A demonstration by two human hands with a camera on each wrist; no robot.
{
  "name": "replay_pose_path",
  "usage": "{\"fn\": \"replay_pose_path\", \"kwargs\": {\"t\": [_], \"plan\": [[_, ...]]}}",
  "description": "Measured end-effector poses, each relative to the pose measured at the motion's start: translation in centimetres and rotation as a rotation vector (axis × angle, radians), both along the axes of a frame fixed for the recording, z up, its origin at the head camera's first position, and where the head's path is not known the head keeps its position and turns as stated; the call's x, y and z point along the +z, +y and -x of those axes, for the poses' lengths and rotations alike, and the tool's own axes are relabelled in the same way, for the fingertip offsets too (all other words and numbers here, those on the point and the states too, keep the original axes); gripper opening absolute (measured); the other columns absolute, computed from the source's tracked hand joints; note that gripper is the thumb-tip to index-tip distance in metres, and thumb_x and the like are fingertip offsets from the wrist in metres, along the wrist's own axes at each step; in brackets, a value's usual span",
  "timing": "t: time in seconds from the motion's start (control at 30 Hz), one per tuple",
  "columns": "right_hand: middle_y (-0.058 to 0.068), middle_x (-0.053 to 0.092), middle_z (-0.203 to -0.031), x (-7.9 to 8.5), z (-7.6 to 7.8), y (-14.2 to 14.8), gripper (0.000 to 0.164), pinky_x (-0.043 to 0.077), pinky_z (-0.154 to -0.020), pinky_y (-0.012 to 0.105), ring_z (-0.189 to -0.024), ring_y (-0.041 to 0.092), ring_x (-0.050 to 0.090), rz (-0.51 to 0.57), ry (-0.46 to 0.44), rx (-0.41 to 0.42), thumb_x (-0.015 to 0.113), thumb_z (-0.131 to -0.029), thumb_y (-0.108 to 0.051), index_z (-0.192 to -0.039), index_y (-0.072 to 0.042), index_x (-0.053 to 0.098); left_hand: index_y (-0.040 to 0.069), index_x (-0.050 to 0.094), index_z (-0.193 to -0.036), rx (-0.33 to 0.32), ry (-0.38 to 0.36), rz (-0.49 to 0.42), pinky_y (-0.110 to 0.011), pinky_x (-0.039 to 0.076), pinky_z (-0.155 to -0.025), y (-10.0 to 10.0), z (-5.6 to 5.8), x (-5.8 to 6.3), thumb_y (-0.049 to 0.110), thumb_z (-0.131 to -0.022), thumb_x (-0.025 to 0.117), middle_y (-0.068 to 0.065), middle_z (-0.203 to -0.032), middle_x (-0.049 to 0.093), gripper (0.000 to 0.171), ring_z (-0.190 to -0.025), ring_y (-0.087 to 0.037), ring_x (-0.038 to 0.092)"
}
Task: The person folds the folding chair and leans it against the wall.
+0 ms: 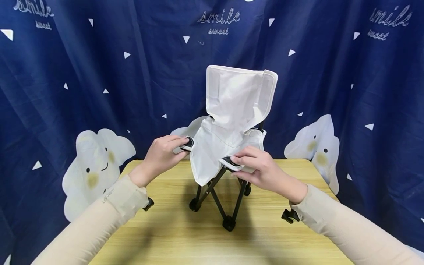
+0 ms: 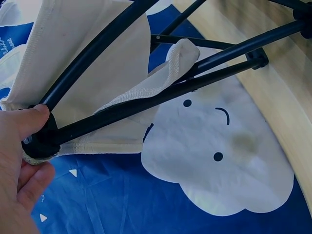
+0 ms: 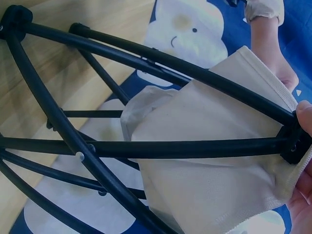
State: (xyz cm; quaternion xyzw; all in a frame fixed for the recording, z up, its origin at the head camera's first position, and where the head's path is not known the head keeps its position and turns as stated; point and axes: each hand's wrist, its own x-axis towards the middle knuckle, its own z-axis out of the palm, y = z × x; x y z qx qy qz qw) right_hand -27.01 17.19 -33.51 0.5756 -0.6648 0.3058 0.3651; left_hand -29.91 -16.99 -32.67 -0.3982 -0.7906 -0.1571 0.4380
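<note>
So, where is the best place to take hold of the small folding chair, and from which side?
Probably at the two front seat corners, from the sides: the left hand and right hand already pinch the chair there, where stiff black frame ends sit inside the fabric. The loose backrest would only crumple.

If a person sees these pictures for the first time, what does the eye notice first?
First comes the small folding chair with white fabric and black legs, standing in the middle of the wooden table. The left hand and the right hand each hold one front corner of its seat. Behind hangs a dark blue curtain with smiling white clouds.
</note>
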Motion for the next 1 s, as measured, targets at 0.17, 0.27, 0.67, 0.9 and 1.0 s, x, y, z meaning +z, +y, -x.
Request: {"fn": "replay_pose_path", "kwargs": {"t": [0.17,0.27,0.67,0.9,1.0], "plan": [[0.015,0.075,-0.103,0.1,0.1,0.0,0.036,0.062,-0.076,0.033,-0.091,0.028,0.071,0.001,-0.002,-0.005,0.071,-0.106,-0.035,-0.11,0.0,0.08,-0.001,0.084,-0.103,0.0,-0.005,-0.001,-0.046,0.067,-0.075,0.2,0.0,0.1,0.0,-0.073,0.096,-0.015,-0.094,0.082,0.033,-0.084,-0.031,0.079],[0.016,0.075,-0.103,0.0,0.3,0.0,0.034,0.062,-0.077,0.034,-0.091,0.029,0.071,0.007,0.005,-0.002,0.072,-0.105,-0.033,-0.11,0.0,0.08,-0.001,0.084,-0.103,-0.001,-0.007,-0.005,-0.046,0.066,-0.074,0.3,0.0,0.1,0.0,-0.073,0.096,-0.015,-0.094,0.082,0.033,-0.083,-0.031,0.078],[0.017,0.075,-0.104,0.3,0.5,-0.3,0.039,0.063,-0.083,0.035,-0.094,0.032,0.072,0.019,0.01,-0.021,0.07,-0.106,-0.037,-0.109,0.001,0.08,-0.001,0.084,-0.104,-0.017,0.001,-0.014,-0.043,0.065,-0.07,0.7,0.1,0.3,-0.002,-0.074,0.094,-0.013,-0.093,0.081,0.032,-0.079,-0.028,0.077],[0.017,0.076,-0.103,0.4,0.7,-0.4,0.039,0.062,-0.082,0.036,-0.093,0.032,0.073,0.027,0.016,-0.032,0.071,-0.105,-0.037,-0.108,0.001,0.08,-0.001,0.085,-0.103,-0.018,0.007,-0.018,-0.044,0.067,-0.073,1.0,-0.1,0.4,-0.001,-0.074,0.095,-0.014,-0.094,0.082,0.032,-0.083,-0.029,0.079],[0.016,0.076,-0.103,0.4,0.8,-0.4,0.039,0.062,-0.082,0.037,-0.093,0.032,0.073,0.03,0.017,-0.04,0.071,-0.105,-0.037,-0.109,0.0,0.08,-0.001,0.085,-0.103,-0.021,0.018,-0.018,-0.044,0.067,-0.072,1.1,-0.1,0.5,-0.001,-0.073,0.095,-0.015,-0.095,0.082,0.031,-0.083,-0.03,0.079]]}}
